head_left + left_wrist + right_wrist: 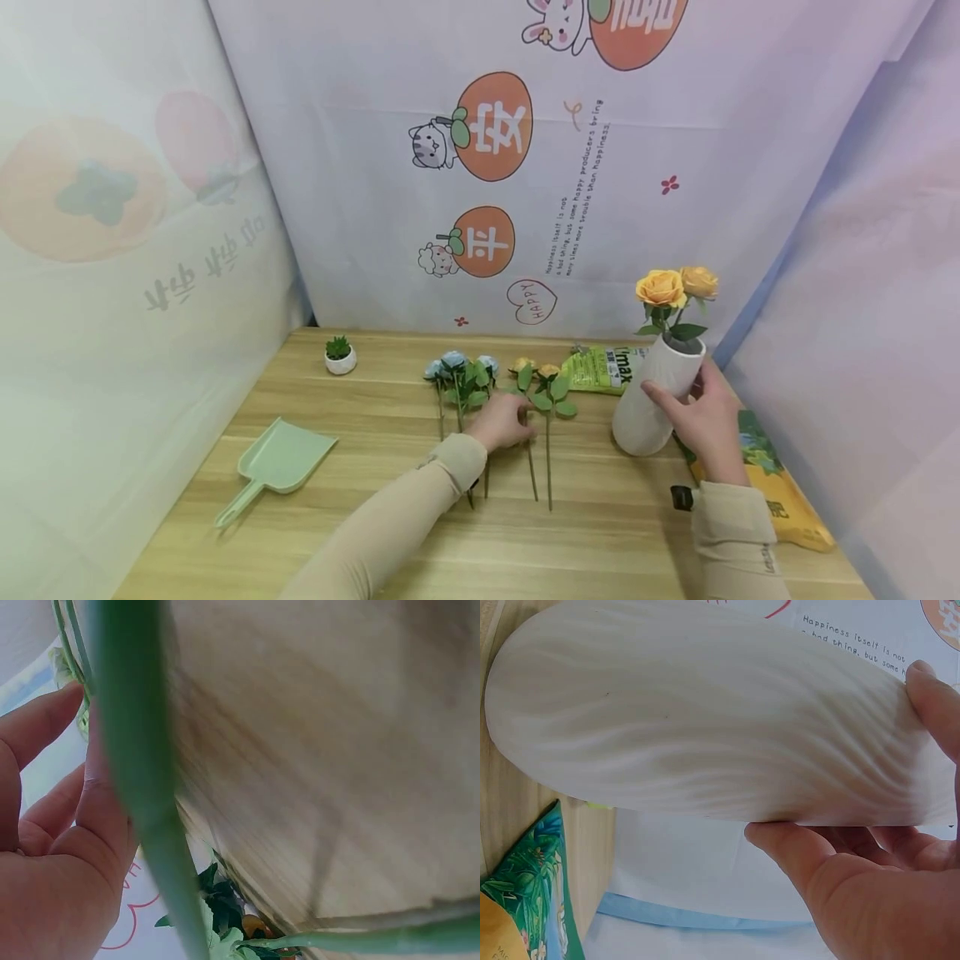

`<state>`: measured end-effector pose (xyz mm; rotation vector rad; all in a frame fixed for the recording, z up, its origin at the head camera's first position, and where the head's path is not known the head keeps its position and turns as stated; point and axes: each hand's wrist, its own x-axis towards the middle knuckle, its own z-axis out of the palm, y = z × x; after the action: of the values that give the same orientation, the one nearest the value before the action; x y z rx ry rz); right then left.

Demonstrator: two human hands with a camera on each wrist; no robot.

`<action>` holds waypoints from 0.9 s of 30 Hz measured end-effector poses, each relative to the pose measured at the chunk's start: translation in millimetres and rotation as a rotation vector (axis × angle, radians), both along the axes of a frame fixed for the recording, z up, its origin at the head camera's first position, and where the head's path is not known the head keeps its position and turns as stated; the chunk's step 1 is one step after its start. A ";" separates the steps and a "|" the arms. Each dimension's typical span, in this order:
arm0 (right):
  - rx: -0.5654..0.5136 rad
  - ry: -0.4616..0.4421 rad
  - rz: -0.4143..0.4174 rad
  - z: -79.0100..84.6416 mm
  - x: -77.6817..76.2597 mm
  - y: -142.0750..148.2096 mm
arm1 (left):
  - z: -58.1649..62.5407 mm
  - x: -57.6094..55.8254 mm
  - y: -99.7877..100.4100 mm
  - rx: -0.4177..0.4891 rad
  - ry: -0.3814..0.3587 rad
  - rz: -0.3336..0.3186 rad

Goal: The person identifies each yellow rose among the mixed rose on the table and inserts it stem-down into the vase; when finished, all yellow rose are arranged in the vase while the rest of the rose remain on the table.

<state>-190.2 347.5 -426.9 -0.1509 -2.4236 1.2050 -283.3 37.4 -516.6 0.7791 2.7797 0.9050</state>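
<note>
My right hand (708, 417) grips a white vase (651, 408) with wavy ridges (705, 720), thumb on one side and fingers on the other. The vase leans to the right, with two yellow roses (662, 288) standing in its mouth. At mid-table my left hand (504, 421) pinches the thin stem of a yellow rose (531, 467) between thumb and fingertips. Another yellow rose (550, 450) lies just right of it. Several blue roses (453, 360) lie under and left of this hand. In the left wrist view a blurred thick green stem (139, 750) crosses close to the camera.
A green dustpan (281, 458) and a small potted succulent (341, 357) are at the left. Behind the vase lies a green packet (596, 369). A yellow-and-green bag (795, 508) lies beyond the right wrist. Printed cloth walls (360, 208) surround the wooden table (600, 542).
</note>
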 end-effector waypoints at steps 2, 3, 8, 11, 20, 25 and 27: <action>0.000 -0.005 -0.001 -0.2 0.3 -0.6 | -0.5 0.0 0.1 -0.001 0.006 -0.003; 0.000 -0.008 -0.002 -0.2 0.5 -0.8 | -0.8 0.1 0.3 -0.003 0.010 -0.003; 0.006 -0.015 -0.007 -0.6 0.6 -1.1 | -1.8 0.3 1.7 0.049 0.002 0.028; 0.008 -0.014 -0.010 0.0 0.4 -1.4 | -1.4 0.7 1.5 0.110 -0.018 0.060; 0.004 -0.016 -0.011 1.6 0.9 -1.7 | 3.8 0.8 -2.2 0.196 -0.057 0.078; 0.001 -0.021 -0.013 1.1 0.3 -1.3 | 8.5 2.6 -2.6 0.236 -0.075 0.083; 0.001 -0.025 -0.014 1.0 0.5 -1.3 | 10.7 3.3 -2.1 0.245 -0.072 0.091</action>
<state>-189.6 346.3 -425.9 -0.1833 -2.4411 1.2023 -280.0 35.3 -505.8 0.6392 2.6928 1.2823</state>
